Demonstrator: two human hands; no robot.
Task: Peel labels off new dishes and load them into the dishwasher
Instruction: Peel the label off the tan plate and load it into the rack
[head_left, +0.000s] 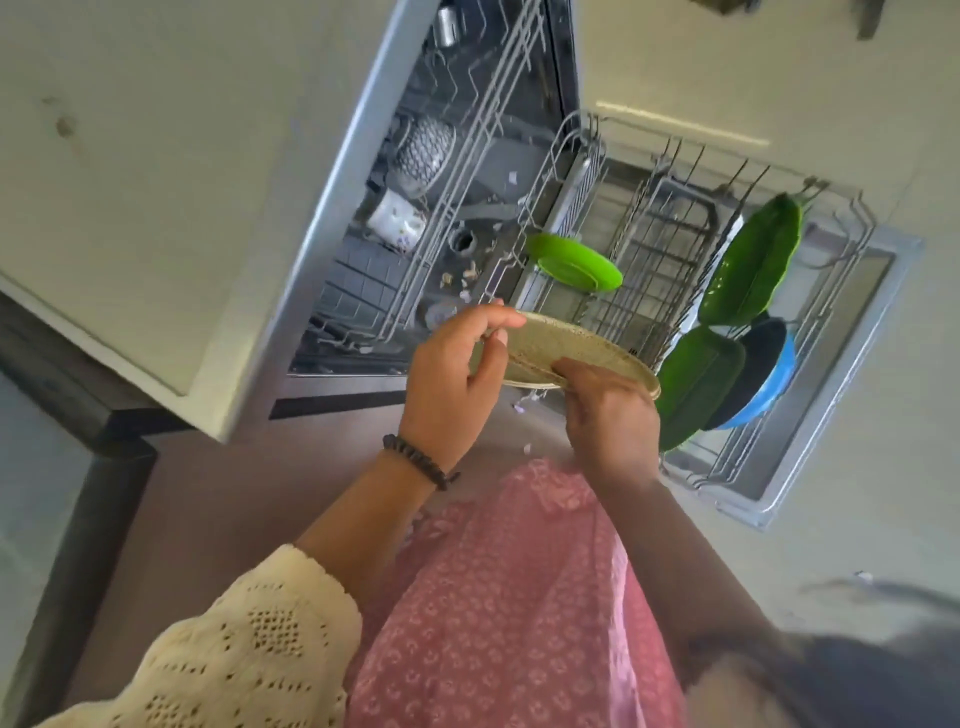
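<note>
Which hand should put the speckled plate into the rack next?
Probably the right hand. It grips the speckled plate at the edge nearest the pulled-out lower rack, beside the green dishes. The left hand only pinches the far rim.

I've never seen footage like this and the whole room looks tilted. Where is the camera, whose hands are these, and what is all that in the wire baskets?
There is no robot here. The camera sits on a person's head and looks down, so the kitchen appears tilted. You see the person's own arms. The left hand and the right hand both hold a speckled beige plate by its edges, above an open dishwasher. Its pulled-out lower rack already carries a light green plate, two dark green dishes and a blue and black bowl. The upper rack holds a patterned cup and a white mug. Small scraps lie on the dishwasher floor; I cannot tell whether they are label pieces.
</note>
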